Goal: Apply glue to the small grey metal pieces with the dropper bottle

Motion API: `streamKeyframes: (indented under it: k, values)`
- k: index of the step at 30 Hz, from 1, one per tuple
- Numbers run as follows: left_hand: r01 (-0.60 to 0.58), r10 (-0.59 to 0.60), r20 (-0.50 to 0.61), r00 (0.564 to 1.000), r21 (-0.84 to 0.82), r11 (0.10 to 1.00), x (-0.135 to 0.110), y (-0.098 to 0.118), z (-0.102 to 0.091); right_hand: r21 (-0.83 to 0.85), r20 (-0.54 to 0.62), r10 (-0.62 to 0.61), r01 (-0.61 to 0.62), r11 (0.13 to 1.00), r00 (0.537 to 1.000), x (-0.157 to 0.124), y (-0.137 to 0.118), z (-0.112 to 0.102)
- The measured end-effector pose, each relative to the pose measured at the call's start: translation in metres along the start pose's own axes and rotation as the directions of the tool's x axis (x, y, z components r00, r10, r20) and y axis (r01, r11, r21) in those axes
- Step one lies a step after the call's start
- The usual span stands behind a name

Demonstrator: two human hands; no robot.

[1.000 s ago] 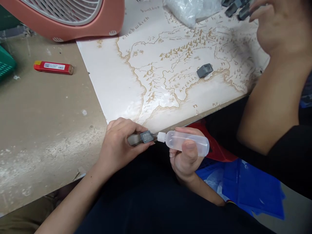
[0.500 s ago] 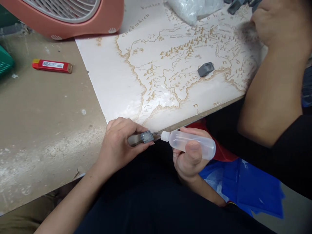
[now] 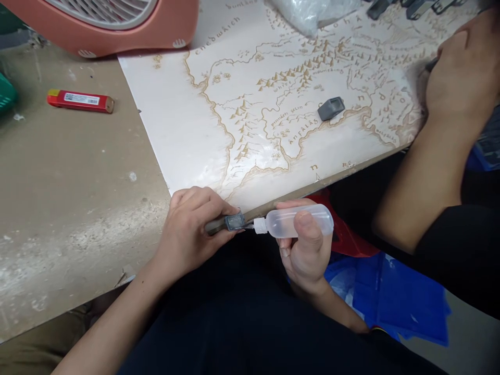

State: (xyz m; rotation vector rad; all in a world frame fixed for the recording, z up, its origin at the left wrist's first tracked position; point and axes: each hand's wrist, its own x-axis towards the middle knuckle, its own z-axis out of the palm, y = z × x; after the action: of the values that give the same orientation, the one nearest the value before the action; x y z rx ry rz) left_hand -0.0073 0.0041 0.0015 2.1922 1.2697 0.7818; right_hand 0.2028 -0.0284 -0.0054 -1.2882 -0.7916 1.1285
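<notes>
The translucent bottle is held in the right hand, just off the near edge of the map sheet. Right grip is wrapped around the bottle's body, thumb on top; bottle is kept roughly level, thin nozzle pointed left. A grey piece is pinched in the left hand, by the near left corner of the map sheet; left grip is narrow, thumb and fingers on opposite sides, recessed end face turned up. Nozzle tip is set at the right edge of that face; contact cannot be told.

On the map sheet, right of its middle, a loose grey block is seen, hollow end showing. Left of the sheet, a red object with yellow end and white label is laid on the table; a green basket is cut off farther left. Over the sheet's right side a co-worker's hand is seen, blurred. At the sheet's far left corner a pink fan is stood; across its far part, a clear plastic bag and dark grey pieces are placed.
</notes>
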Motion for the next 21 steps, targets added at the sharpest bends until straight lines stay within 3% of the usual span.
streamKeyframes:
  k: [6, 11, 17, 21]
  values:
    - [0.0, 0.0, 0.002, 1.0, 0.001, 1.0, 0.0, 0.0, 0.0, -0.076, 0.031, 0.012, -0.009, 0.997, 0.999, 0.002, 0.0, -0.004]
    - [-0.001, 0.001, 0.013, 1.0, 0.007, 1.0, 0.0, 0.001, -0.001, -0.201, 0.08, -0.117, 0.131, 0.971, 0.99, 0.011, -0.026, -0.009]
    - [0.01, -0.01, 0.003, 1.0, -0.002, 1.0, 0.0, 0.002, 0.0, -0.467, 0.199, -0.379, 0.427, 0.774, 0.904, 0.006, -0.06, 0.004]
    - [0.028, -0.028, 0.01, 1.0, -0.009, 1.0, 0.0, 0.002, 0.001, -0.535, 0.312, -0.451, 0.548, 0.643, 0.836, -0.002, -0.068, 0.015]
